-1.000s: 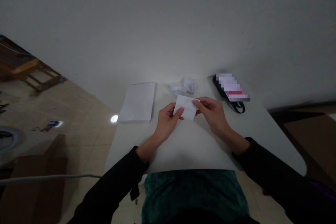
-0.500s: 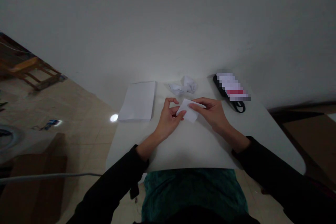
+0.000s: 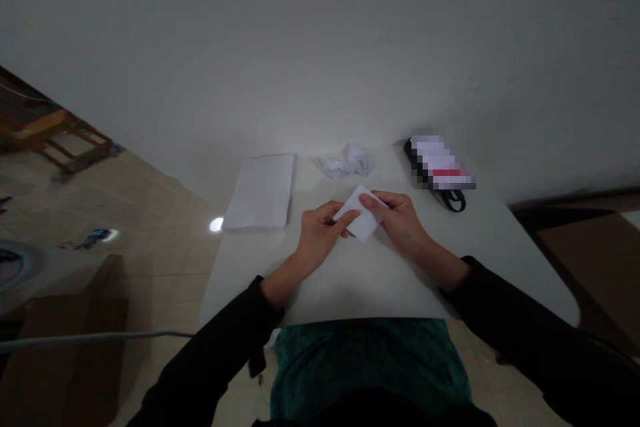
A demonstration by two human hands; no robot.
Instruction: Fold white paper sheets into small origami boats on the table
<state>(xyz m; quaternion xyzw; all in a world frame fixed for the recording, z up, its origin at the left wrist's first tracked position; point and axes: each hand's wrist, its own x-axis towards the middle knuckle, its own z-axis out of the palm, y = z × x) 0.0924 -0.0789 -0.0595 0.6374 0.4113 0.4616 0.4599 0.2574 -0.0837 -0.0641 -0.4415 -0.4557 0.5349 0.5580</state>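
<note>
A small folded piece of white paper (image 3: 361,227) is held above the middle of the table, turned with one corner pointing away from me. My left hand (image 3: 320,233) pinches its left side, thumb on top and fingers underneath. On the opposite side my right hand (image 3: 400,220) grips it, the thumb pressed on the upper face. Just beyond the hands lie folded white paper pieces (image 3: 347,163) with raised, pointed parts. To the left rests a stack of white paper (image 3: 261,193).
The white table (image 3: 360,287) stands against a grey wall (image 3: 320,47). A black case (image 3: 417,167) with a strap lies at the back right, its top pixelated. Left on the floor are a wooden chair (image 3: 50,130) and a brown box (image 3: 70,360); a grey cable (image 3: 100,337) crosses there.
The paper has turned a little between my hands. My left fingers, raised and curled apart before, have come down and closed under its left side.
</note>
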